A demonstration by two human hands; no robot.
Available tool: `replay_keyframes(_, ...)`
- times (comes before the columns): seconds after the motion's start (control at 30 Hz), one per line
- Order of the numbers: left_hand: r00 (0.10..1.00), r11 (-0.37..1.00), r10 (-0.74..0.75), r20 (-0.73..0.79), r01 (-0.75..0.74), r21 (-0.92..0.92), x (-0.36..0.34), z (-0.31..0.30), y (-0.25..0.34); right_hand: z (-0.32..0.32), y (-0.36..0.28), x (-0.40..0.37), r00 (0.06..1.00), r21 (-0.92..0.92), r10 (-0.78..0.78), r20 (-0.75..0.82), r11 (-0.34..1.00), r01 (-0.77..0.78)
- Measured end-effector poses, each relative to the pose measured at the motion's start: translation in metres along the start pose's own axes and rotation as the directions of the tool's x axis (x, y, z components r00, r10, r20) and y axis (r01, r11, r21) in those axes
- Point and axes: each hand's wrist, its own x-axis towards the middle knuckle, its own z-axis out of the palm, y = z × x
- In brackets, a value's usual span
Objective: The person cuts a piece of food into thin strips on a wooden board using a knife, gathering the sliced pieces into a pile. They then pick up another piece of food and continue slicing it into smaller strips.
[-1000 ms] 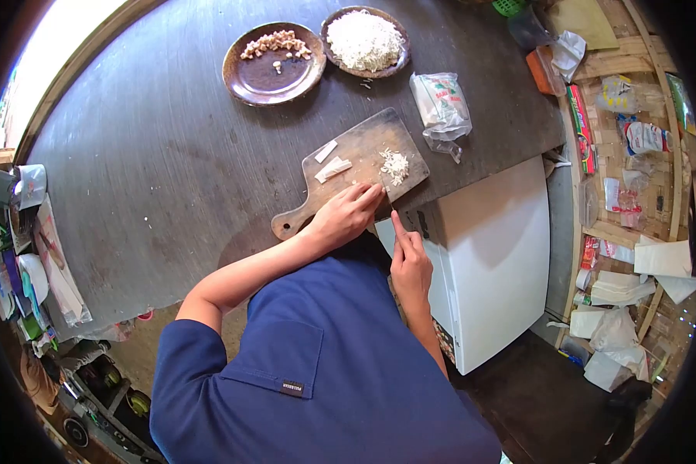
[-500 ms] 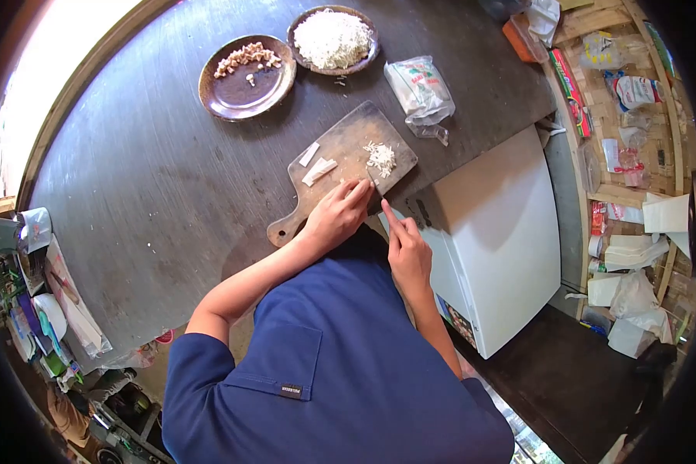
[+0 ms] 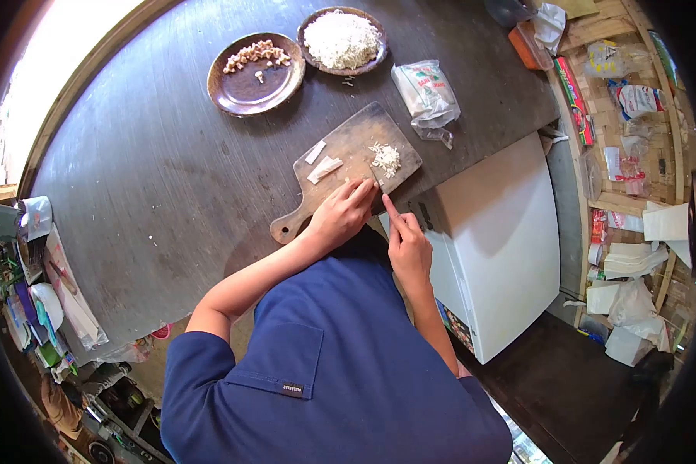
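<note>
A wooden cutting board [image 3: 367,127] lies at the near edge of the dark table, its holed handle at lower left. My left hand [image 3: 343,210] is closed with its fingertips pressed down on the board, holding a white food strip that its fingers mostly cover. My right hand [image 3: 407,246] grips a knife [image 3: 380,188], index finger stretched along its back and blade beside the left fingertips. Past the blade is a small heap of chopped white bits [image 3: 386,159]. Several loose white strips [image 3: 325,169] rest on the board's left part.
Beyond the board stand a brown plate [image 3: 243,107] with small brown pieces and another plate [image 3: 307,48] heaped with white shreds. A clear plastic packet [image 3: 427,97] lies right of them. A white appliance [image 3: 510,240] stands at right, by shelves with bags. Papers [image 3: 73,290] lie at left.
The view has shifted slightly, so the plates and board appear a little further right. Both hands keep nearly the same places at the board, with the knife still beside the left fingertips.
</note>
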Motion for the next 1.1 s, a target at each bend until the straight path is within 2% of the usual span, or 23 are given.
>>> replay_keyframes(0.13,0.999,1.0,-0.002,-0.04,0.001,-0.022,0.0009,-0.0019,-0.001,-0.003,-0.0026,-0.0073,1.0,0.008,0.016,0.024,1.0,-0.016)
replay_keyframes(0.23,1.0,1.0,0.003,-0.02,-0.003,0.001,0.0011,-0.0022,-0.0007,-0.0031,-0.0024,-0.0077,0.997,-0.058,0.054,0.046,0.997,-0.051)
replay_keyframes(0.3,1.0,1.0,-0.017,-0.024,0.016,-0.027,0.0003,-0.0017,0.0004,0.003,-0.0014,-0.003,1.0,-0.072,0.011,-0.005,0.997,-0.011)
replay_keyframes(0.43,0.999,1.0,-0.007,-0.032,0.007,-0.014,-0.0014,-0.0003,-0.0007,0.0007,-0.0061,-0.0007,1.0,-0.016,0.005,-0.014,1.0,-0.005)
replay_keyframes(0.53,1.0,1.0,-0.001,-0.03,0.0,-0.006,-0.0036,0.0002,-0.0017,-0.0029,-0.0042,-0.0084,0.997,0.0,0.048,0.053,0.999,-0.048)
replay_keyframes(0.7,1.0,1.0,0.001,-0.028,-0.001,0.009,-0.0024,-0.0016,0.0002,0.0033,-0.0064,-0.0008,1.0,-0.031,0.017,-0.006,0.999,-0.017)
replay_keyframes(0.83,0.998,1.0,-0.008,-0.055,0.008,0.004,-0.0017,-0.0005,-0.0028,0.0014,-0.0057,-0.0042,1.0,0.005,0.01,-0.004,1.0,-0.01)
replay_keyframes(0.93,0.999,1.0,-0.01,-0.05,0.01,-0.004,-0.0022,0.0005,-0.0008,-0.0035,-0.0028,-0.0091,0.998,-0.035,0.046,0.039,0.998,-0.044)
replay_keyframes(1.1,0.998,1.0,-0.013,-0.058,0.013,0.002,-0.0015,-0.0019,0.0008,0.0037,-0.0056,0.0002,1.0,-0.01,-0.006,-0.023,1.0,0.005)
